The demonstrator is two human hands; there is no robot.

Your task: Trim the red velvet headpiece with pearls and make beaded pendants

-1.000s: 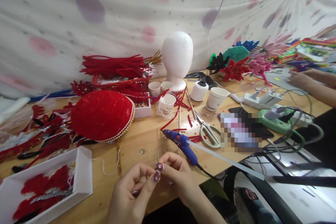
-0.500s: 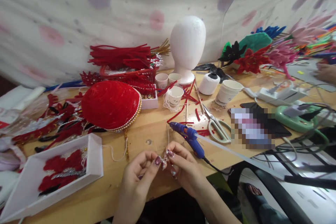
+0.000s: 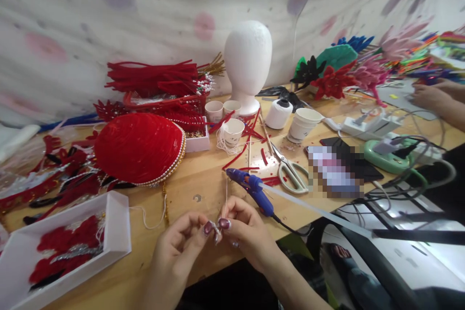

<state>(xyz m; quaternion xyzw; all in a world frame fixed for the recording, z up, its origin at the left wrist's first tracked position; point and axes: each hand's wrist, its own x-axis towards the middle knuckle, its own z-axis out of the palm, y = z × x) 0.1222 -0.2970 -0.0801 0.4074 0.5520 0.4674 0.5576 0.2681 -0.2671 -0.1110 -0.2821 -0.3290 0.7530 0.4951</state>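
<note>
At the front edge of the table my left hand (image 3: pixel 183 247) and my right hand (image 3: pixel 245 232) meet, thumbs and fingers pinched together. Between the fingertips is a small whitish piece (image 3: pixel 217 235), too small to make out fully. A thin white thread (image 3: pixel 226 194) rises from my right fingers toward the nozzle of a blue glue gun (image 3: pixel 256 193), which lies on the table just beyond that hand. Curled fingers partly hide what I hold.
Left are a red fabric-covered dome (image 3: pixel 136 147) with beaded rim and a white box (image 3: pixel 121 227) of red pieces. Beyond stand a foam head (image 3: pixel 249 53), paper cups (image 3: pixel 232 128) and a thread spool (image 3: pixel 279 114). Scissors (image 3: pixel 294 177), phones and cables lie right; another person's hands (image 3: pixel 432 99) work far right.
The view has swung slightly right, so the table things sit further left. My hands stay pinched together, with the whitish piece turned a little between my fingertips.
</note>
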